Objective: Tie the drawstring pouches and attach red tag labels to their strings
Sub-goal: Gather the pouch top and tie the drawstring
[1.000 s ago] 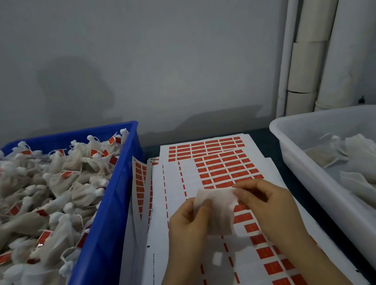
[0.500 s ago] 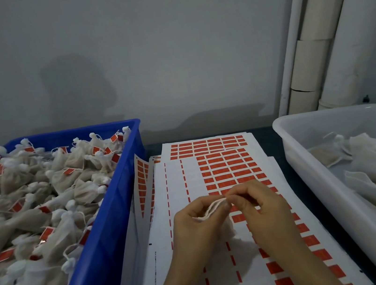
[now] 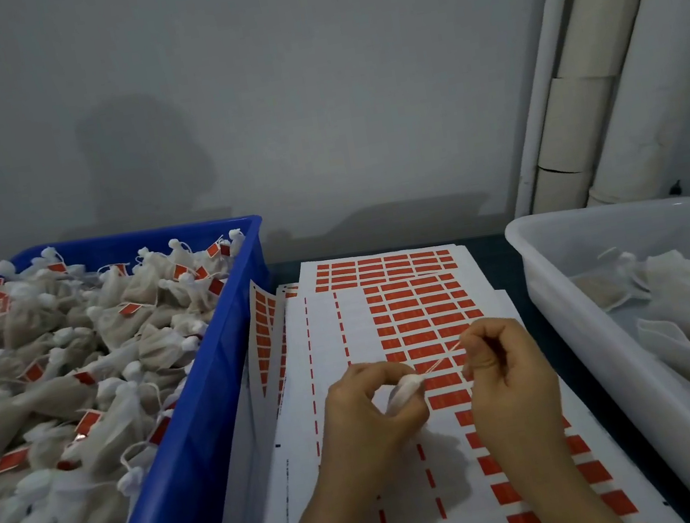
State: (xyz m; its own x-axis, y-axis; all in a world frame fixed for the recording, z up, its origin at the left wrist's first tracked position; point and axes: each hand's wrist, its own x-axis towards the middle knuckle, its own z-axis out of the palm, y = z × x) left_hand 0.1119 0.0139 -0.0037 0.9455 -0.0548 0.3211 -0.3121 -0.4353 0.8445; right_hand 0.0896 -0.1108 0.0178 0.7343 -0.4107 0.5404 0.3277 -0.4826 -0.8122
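My left hand [image 3: 365,416] grips the gathered neck of a small white pouch [image 3: 403,392] above the label sheets. My right hand [image 3: 506,376] pinches the pouch's drawstring [image 3: 440,361], which runs taut up and to the right from the pouch's mouth. Most of the pouch is hidden behind my left fingers. Sheets of red tag labels [image 3: 415,318] lie flat on the table under both hands, with part of their labels peeled off.
A blue bin [image 3: 205,419] at the left holds several tied pouches with red tags. A white bin [image 3: 593,357] at the right holds loose flat pouches. White pipes stand against the grey wall at the back right.
The flat pouch held between both hands has been bunched at its mouth. My right hand has drawn the string out to the right, and it now runs taut.
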